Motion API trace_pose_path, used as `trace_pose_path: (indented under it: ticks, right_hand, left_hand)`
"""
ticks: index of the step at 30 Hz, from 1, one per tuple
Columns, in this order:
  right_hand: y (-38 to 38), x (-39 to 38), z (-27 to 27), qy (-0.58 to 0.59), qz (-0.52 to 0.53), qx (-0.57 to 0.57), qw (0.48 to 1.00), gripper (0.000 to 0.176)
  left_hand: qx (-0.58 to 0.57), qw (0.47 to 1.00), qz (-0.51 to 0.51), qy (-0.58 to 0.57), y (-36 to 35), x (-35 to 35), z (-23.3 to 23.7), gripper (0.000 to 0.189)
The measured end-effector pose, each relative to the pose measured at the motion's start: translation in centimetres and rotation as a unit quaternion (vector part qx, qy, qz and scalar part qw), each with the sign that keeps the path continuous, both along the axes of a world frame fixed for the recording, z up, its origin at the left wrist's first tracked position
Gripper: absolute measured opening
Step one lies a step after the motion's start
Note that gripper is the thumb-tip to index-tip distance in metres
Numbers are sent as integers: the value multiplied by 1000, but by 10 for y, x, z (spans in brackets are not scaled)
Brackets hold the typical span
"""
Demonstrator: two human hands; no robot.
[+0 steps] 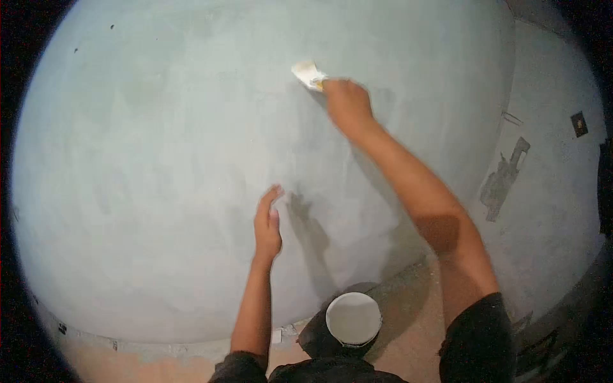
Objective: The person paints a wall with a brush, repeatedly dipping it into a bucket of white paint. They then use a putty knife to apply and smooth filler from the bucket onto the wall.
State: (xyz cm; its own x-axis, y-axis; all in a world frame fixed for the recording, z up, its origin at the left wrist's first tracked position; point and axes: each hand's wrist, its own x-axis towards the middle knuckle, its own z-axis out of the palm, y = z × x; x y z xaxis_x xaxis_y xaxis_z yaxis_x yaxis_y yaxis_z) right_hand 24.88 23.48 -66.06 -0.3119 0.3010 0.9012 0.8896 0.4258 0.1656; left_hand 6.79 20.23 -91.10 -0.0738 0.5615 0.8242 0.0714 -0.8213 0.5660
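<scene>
1. On the side wall (549, 83) at the right, we see a small dark plate (578, 124).
2. Lower and to the left of it, we make out an irregular grey patch (501, 185).
3. Above that patch, we spot a thin, pale outlined mark (512, 119).
4. At the far right edge, we see a dark shape (603, 185), too unclear to name.
5. Along the bottom, we see a brownish floor (153, 365).
</scene>
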Motion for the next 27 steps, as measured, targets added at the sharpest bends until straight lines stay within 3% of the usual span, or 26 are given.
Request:
trace_pose_path:
  ticks: [1, 2, 3, 4, 6, 8, 13, 16, 20, 21, 22, 24, 26, 27]
  right_hand:
    - [0, -7, -23, 3, -4, -48, 999, 12]
    - [6, 8, 5, -2, -29, -82, 996, 13]
    - [8, 14, 11, -18, -53, -108, 993, 14]
    - [3, 10, -4, -13, -54, -159, 986, 16]
    - [11, 12, -42, -20, -23, -153, 988, 14]
    - [13, 15, -58, -24, -24, -276, 961, 12]
    - [13, 70, -16, 41, -14, -361, 932, 14]
    - [44, 100, 36, 38, -4, -325, 945, 8]
    - [25, 99, 134, 76, -39, -318, 944, 5]
    - [31, 107, 159, 49, -43, -267, 962, 4]
    - [29, 104, 171, 63, -59, -258, 962, 5]
    - [30, 97, 194, 72, -83, -252, 961, 7]
    - [36, 96, 203, 73, -72, -121, 987, 11]
    - [26, 97, 208, 85, -79, -131, 985, 15]
  left_hand:
    - [-21, 1000, -4, 3, -16, 2, -15, 54]
    - [-49, 999, -10, 13, -28, 23, 29, 52]
    - [-50, 999, -7, 12, -35, 38, 45, 52]
    - [-80, 996, -31, 1, -42, 42, 38, 49]
    - [-126, 990, -62, -16, -52, 52, 28, 43]
    - [-153, 984, -88, -11, -58, 53, 27, 41]
    - [-163, 982, -92, -14, -82, 74, 54, 34]
    - [-164, 979, -115, -34, -95, 81, 55, 35]
    - [-180, 972, -154, 0, -106, 95, 46, 34]
    - [-176, 970, -163, 24, -109, 102, 55, 43]
    - [-173, 968, -173, 47, -111, 103, 55, 54]
    - [-168, 967, -186, 48, -114, 103, 63, 52]
    - [-157, 965, -194, 80, -110, 92, 67, 50]
    - [-163, 963, -203, 74, -109, 90, 69, 50]
